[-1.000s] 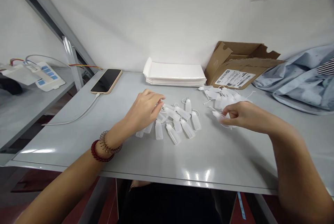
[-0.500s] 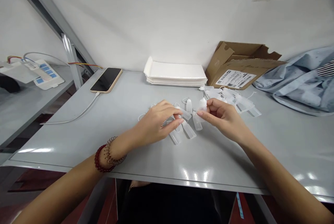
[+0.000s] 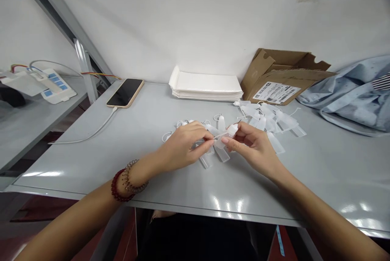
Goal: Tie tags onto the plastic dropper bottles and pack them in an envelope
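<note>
Between the thumb and fingers of my right hand (image 3: pixel 256 143) is a small translucent plastic bottle (image 3: pixel 224 141) with a white tip, tilted toward the upper right. A thin white strap (image 3: pixel 221 134) runs from near its tip to the pinched fingertips of my left hand (image 3: pixel 189 141). Under and around my left hand lie several similar translucent pieces (image 3: pixel 204 160), some with thin loops, partly hidden by the fingers. Another pile of these pieces (image 3: pixel 269 117) lies beyond my right hand, near the box.
A stack of white envelopes (image 3: pixel 207 86) stands against the wall, beside an open cardboard box (image 3: pixel 280 78). Light blue fabric (image 3: pixel 353 94) lies at the right. A phone (image 3: pixel 125 93) with a charging cable (image 3: pixel 97 131) is on the left of the grey table (image 3: pixel 170 194).
My right hand has moved left and toward me with the bottle, bringing it to my left hand. My left fingertips now pinch its strap. Another piece now shows beside my right hand.
</note>
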Available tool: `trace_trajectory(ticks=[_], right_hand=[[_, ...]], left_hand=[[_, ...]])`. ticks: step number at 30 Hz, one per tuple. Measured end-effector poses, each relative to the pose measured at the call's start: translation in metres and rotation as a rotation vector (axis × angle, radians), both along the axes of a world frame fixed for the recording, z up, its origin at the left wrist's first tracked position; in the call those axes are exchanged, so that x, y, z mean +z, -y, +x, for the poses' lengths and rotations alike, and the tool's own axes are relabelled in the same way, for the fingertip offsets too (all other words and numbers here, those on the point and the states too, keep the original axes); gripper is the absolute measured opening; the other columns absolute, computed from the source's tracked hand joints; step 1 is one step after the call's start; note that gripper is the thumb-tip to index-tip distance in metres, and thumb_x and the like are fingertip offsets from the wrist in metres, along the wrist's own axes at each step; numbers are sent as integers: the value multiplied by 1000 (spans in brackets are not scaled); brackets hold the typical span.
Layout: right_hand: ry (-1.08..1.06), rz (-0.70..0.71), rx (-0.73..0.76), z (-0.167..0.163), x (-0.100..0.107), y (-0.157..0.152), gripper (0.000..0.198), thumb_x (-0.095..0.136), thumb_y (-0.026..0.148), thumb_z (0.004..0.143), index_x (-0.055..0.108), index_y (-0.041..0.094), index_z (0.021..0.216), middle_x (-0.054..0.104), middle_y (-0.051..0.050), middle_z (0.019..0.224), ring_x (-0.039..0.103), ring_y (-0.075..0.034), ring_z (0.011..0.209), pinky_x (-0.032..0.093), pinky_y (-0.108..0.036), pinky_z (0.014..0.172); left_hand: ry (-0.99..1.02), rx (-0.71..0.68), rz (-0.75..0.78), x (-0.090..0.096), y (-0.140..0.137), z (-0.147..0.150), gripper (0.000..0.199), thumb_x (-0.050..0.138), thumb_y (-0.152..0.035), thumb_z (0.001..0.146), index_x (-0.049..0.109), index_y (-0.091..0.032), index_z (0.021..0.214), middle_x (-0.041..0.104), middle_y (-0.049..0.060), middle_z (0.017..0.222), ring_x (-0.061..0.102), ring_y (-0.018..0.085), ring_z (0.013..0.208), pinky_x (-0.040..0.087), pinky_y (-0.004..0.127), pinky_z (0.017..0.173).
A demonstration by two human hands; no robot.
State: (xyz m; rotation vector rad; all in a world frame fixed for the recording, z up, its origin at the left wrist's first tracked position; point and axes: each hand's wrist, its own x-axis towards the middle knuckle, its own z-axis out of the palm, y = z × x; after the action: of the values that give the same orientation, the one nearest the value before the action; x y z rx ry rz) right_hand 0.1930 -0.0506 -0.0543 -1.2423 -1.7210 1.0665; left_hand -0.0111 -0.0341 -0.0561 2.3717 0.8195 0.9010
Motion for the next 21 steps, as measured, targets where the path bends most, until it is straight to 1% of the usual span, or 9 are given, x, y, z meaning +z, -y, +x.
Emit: trace_trajectory(ticks=[2, 4, 7, 9, 11, 16, 18, 21], right_hand=[[49, 68, -41, 1, -1, -1, 23, 66, 37, 79, 55, 17, 74, 57, 1, 62, 52, -11, 57, 41, -25, 54], [104, 142, -71, 2, -2, -2, 21, 66, 35, 78, 56, 18, 72, 54, 3, 59, 49, -10, 55, 40, -25, 53], [199, 217, -91, 3, -3, -4, 21, 64, 34, 80, 56, 18, 70, 53, 3, 58, 49, -10, 55, 40, -25, 53], [266, 243, -98, 4, -3, -5, 25, 62, 35, 81, 53, 18, 64, 53, 2, 57, 49, -11, 54, 39, -25, 53], [309, 260, -104, 6, -4, -7, 30, 61, 36, 81, 49, 18, 60, 53, 2, 55, 49, -10, 53, 39, -25, 52], [351, 261, -142, 9, -3, -10, 35, 61, 38, 81, 43, 19, 57, 53, 2, 54, 47, -10, 49, 37, -24, 49], [355, 224, -121, 9, -3, -9, 33, 60, 39, 81, 47, 19, 59, 55, 2, 55, 49, -10, 50, 38, -24, 49], [343, 166, -59, 7, -2, -6, 28, 58, 39, 83, 56, 17, 66, 60, 0, 58, 54, -12, 54, 41, -25, 53]], left_hand=[[-1, 38, -73, 2, 1, -1, 11, 53, -14, 86, 62, -15, 81, 66, 0, 77, 57, 12, 76, 43, 24, 73], [-7, 84, -167, 5, 1, -1, 10, 54, -16, 86, 63, -15, 82, 66, -1, 77, 57, 10, 71, 43, 22, 67], [3, 102, -271, 7, 1, -2, 12, 54, -19, 86, 65, -16, 86, 67, -1, 77, 57, 9, 67, 43, 21, 62], [22, 99, -281, 8, 0, -3, 14, 54, -18, 86, 68, -16, 89, 68, -1, 77, 57, 9, 67, 44, 21, 63], [46, 111, -254, 9, -1, -5, 15, 55, -17, 86, 70, -15, 91, 69, 0, 79, 57, 9, 68, 44, 20, 62], [131, 176, -181, 11, -3, -6, 14, 59, -16, 85, 71, -13, 92, 71, 3, 88, 62, 11, 78, 46, 20, 62], [170, 189, -202, 12, -3, -6, 13, 62, -16, 83, 72, -13, 90, 72, 4, 88, 63, 11, 78, 48, 20, 65], [241, 228, -301, 14, -2, -6, 11, 65, -19, 81, 72, -13, 86, 73, 3, 85, 65, 13, 80, 51, 21, 70]])
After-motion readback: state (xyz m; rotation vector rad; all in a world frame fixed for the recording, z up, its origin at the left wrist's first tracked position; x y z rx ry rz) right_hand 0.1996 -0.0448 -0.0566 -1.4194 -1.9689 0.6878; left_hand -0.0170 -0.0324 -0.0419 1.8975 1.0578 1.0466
